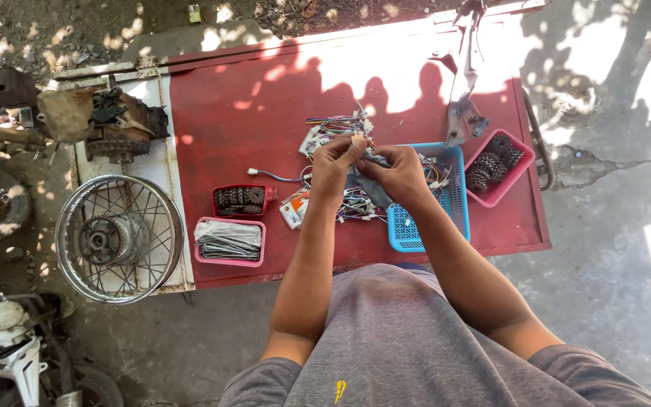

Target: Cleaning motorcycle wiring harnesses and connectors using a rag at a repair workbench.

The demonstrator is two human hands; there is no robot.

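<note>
From my head camera, looking down: my left hand [338, 154] and my right hand [393, 169] meet at the middle of the frame over the red counter [250, 113]. The fingers of my left hand are pinched shut on a small pale connector [359, 140] at the end of a wire bundle [333, 126]. The fingers of my right hand are curled closed around a grey cloth-like piece [371, 185] that hangs just below both hands. More coloured wires lie on the counter under my wrists.

Right of my hands sits a blue basket [453, 203], and beside it, further right, a pink tray [518, 177] of dark chain parts. Lower left of my hands are a red tray [261, 192] with dark links and a pink tray of spokes [227, 241]. At the left edge of the frame lies a spoked wheel [118, 237].
</note>
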